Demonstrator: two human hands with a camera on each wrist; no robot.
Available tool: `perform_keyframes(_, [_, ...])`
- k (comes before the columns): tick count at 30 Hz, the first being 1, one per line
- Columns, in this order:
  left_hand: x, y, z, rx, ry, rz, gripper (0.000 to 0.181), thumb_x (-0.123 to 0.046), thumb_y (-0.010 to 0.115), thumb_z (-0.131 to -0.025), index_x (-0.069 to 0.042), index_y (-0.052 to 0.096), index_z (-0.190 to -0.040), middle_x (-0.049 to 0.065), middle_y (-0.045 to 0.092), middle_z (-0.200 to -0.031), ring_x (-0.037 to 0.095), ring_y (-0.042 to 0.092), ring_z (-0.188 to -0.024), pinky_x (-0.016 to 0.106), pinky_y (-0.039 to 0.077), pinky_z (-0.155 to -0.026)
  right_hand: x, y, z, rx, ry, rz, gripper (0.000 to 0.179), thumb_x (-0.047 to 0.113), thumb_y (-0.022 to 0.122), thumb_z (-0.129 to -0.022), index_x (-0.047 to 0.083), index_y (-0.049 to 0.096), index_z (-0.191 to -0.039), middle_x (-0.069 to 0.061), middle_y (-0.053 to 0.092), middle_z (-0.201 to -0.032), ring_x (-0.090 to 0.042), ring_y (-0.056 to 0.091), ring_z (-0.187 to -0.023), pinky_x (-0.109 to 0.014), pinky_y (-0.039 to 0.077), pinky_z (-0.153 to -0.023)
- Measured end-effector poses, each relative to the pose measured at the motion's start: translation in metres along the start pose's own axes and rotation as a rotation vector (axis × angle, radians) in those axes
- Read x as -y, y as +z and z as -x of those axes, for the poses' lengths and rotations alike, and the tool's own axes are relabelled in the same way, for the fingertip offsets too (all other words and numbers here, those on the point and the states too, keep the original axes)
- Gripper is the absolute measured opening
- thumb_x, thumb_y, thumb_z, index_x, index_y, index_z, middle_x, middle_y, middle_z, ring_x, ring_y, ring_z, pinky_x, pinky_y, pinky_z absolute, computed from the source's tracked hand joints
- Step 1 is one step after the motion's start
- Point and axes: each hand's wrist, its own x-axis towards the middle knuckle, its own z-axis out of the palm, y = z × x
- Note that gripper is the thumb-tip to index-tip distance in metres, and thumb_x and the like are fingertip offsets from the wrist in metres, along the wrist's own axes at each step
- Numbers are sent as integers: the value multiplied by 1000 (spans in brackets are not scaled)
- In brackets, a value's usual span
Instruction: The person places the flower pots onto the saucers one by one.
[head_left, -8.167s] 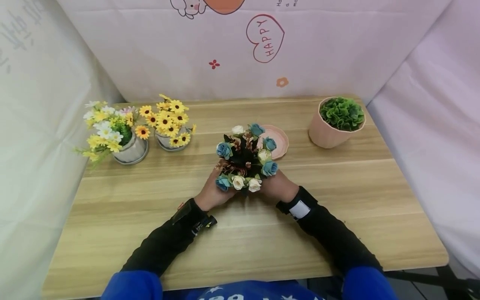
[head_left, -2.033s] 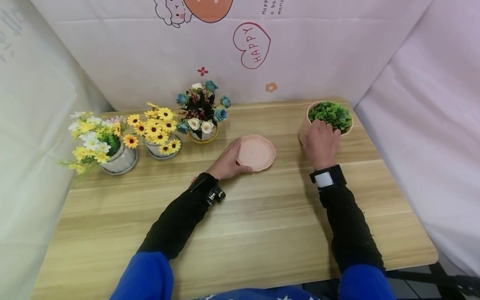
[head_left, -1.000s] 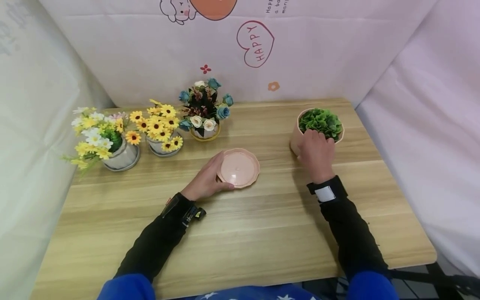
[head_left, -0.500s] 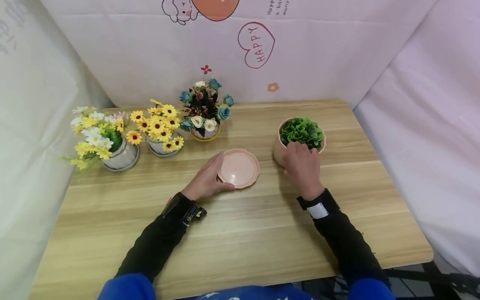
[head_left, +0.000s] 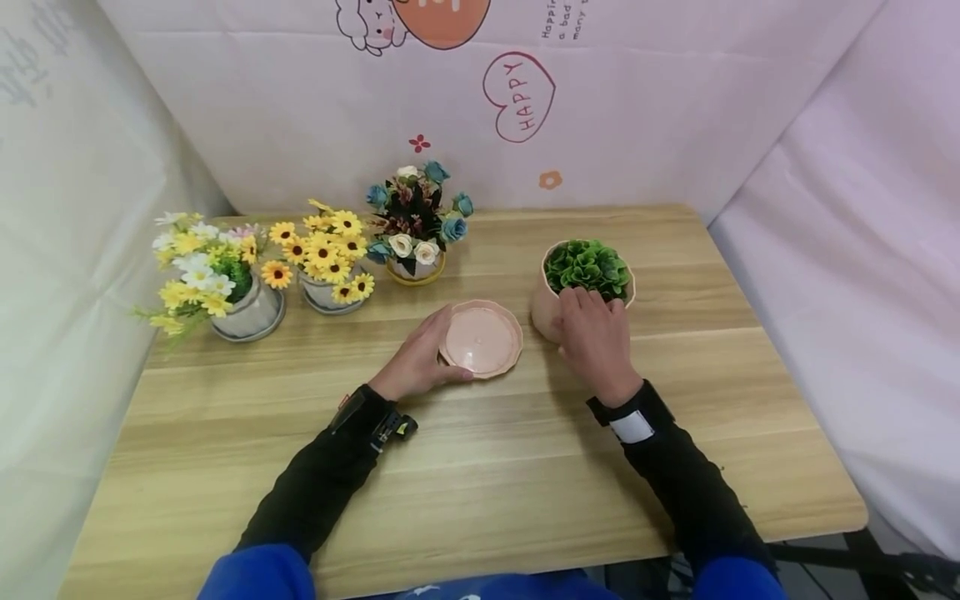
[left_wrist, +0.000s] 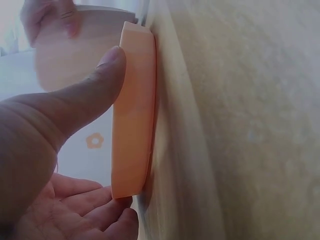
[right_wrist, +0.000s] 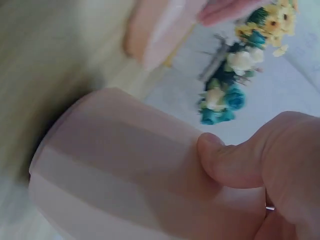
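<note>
In the head view, my left hand [head_left: 418, 357] holds the left side of a pale pink scalloped saucer [head_left: 482, 337]. The left wrist view shows its thumb on the orange-lit edge of the saucer [left_wrist: 134, 110] and the fingers at the far end. To the right, my right hand [head_left: 596, 342] grips the near rim of a pink faceted flowerpot [head_left: 546, 312] filled with a green leafy plant [head_left: 588, 268]. Its thumb presses the outer wall of the flowerpot [right_wrist: 125, 165] in the right wrist view. The pot's base is close to the tabletop, just right of the saucer.
Along the back left stand a grey pot of white and yellow flowers [head_left: 251, 315], a pot of yellow daisies [head_left: 322, 293] and a pot of blue and white roses [head_left: 420, 268]. Behind the wooden table [head_left: 480, 500] hangs a printed white cloth [head_left: 637, 108].
The rose pot, earlier between both hands, now stands at the back beside the daisies. My left hand has drawn the saucer nearer and leftward; my right hand has brought the pink flowerpot left towards it.
</note>
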Motion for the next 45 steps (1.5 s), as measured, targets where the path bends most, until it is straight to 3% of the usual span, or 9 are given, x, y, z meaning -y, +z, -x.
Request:
perform_keyframes(7, [1, 0, 0, 2, 0, -10, 123, -31, 94, -82, 2, 13, -168, 22, 20, -176, 39, 22, -163, 55, 24, -133, 19, -26, -12, -88, -92, -81, 29, 15, 78, -95, 5, 51, -90, -12, 56, -80, -36, 59, -80, -45, 38, -68])
perform_keyframes(14, [4, 0, 0, -22, 37, 1, 125, -32, 95, -79, 2, 14, -168, 26, 20, -174, 43, 25, -161, 58, 24, -132, 55, -34, -17, -34, -216, -164, 30, 15, 86, -88, 7, 58, -93, -8, 63, -86, -31, 64, -85, -40, 41, -70])
perform_keyframes(19, [6, 3, -3, -45, 98, 79, 125, -26, 97, -77, -13, 15, -170, 19, 30, -172, 38, 35, -157, 58, 31, -130, 73, -24, -13, 1, -282, -134, 33, 12, 90, -83, 10, 58, -92, -5, 64, -88, -24, 63, -82, -36, 39, -67])
perform_keyframes(22, [6, 3, -3, -47, 112, 122, 128, -23, 98, -76, -19, 13, -171, 12, 32, -172, 32, 37, -156, 52, 32, -131, 79, -18, -11, 36, -289, -134, 35, 8, 91, -79, 11, 58, -90, -4, 64, -89, -23, 62, -83, -35, 38, -66])
perform_keyframes(30, [6, 2, -3, -61, 76, 147, 129, -23, 99, -74, -18, 14, -170, 9, 32, -172, 27, 38, -156, 44, 29, -133, 85, -5, -7, 59, -304, -144, 35, 7, 91, -76, 13, 58, -88, -3, 65, -89, -23, 63, -83, -36, 41, -68])
perform_keyframes(36, [4, 2, -7, -75, 79, 168, 128, -25, 100, -73, -18, 16, -170, 7, 32, -173, 24, 36, -158, 42, 27, -133, 85, -4, -4, 50, -313, -96, 30, 8, 87, -80, 12, 59, -92, -4, 64, -89, -22, 59, -80, -35, 38, -67])
perform_keyframes(40, [5, 3, -8, -82, 89, 183, 129, -25, 100, -73, -18, 16, -170, 7, 32, -173, 25, 36, -157, 43, 27, -134, 83, -8, -3, 73, -312, -139, 27, 17, 85, -87, 11, 62, -100, -5, 65, -95, -24, 61, -87, -37, 45, -75])
perform_keyframes(42, [6, 3, -7, -87, 96, 189, 129, -23, 100, -72, -19, 17, -170, 7, 33, -172, 24, 38, -157, 42, 28, -133, 79, -13, -3, 73, -296, -214, 35, 24, 87, -88, 9, 64, -109, -8, 64, -103, -27, 61, -97, -42, 50, -84])
perform_keyframes(45, [5, 4, -5, -99, 126, 205, 130, -21, 101, -70, -24, 17, -170, 3, 34, -172, 22, 38, -156, 42, 28, -133, 67, -24, -1, 55, -233, -337, 68, 35, 92, -82, 5, 60, -133, -16, 62, -122, -34, 58, -113, -50, 52, -97])
